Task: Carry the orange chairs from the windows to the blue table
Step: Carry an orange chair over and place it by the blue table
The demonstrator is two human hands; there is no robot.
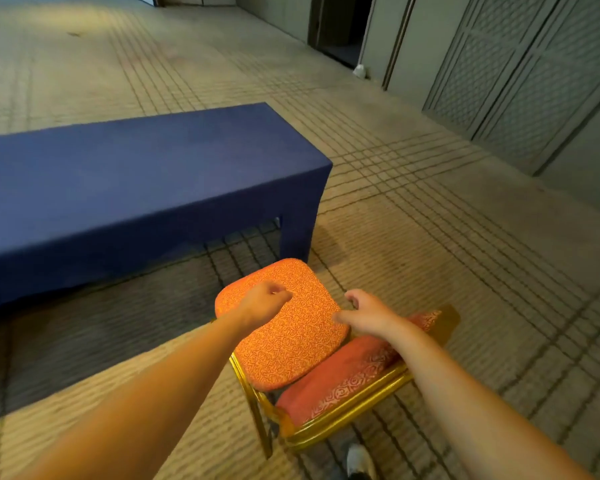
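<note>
Hovering over the chair (293, 336) back, my left grip (267, 303) is fisted empty, right grip (364, 313) curls at its edge, hold unclear; table (136, 174) just ahead-left

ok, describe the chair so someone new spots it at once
Find the long blue table filling the left of the view. At its near right corner leg stands the chair. It's the only orange thing here: patterned pads on a gold metal frame.
</note>
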